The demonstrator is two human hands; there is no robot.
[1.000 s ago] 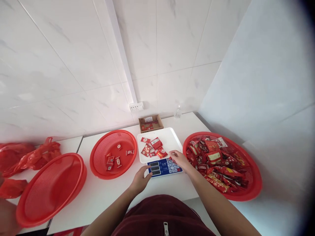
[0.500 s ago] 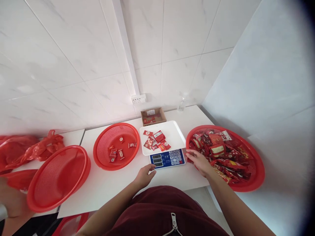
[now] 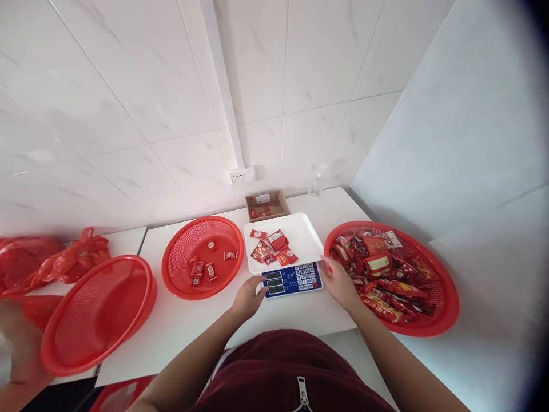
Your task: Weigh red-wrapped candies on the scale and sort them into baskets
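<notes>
A digital scale with a blue keypad front and a white weighing tray stands on the white table. Several red candy packets lie on the tray. My left hand rests at the scale's front left corner, fingers curled against its edge. My right hand sits at the scale's right side, beside the rim of the big red basket heaped with red snack packets. Its fingers are loosely bent; I cannot make out anything held.
A red mesh basket with several small packets stands left of the scale. Stacked empty red baskets and red plastic bags lie far left. A small cardboard box, a clear bottle and a wall socket are behind.
My right hand left the tray's front edge, swung out toward the full basket, then came back to the scale's right side. My left hand stayed at the scale's front left corner.
</notes>
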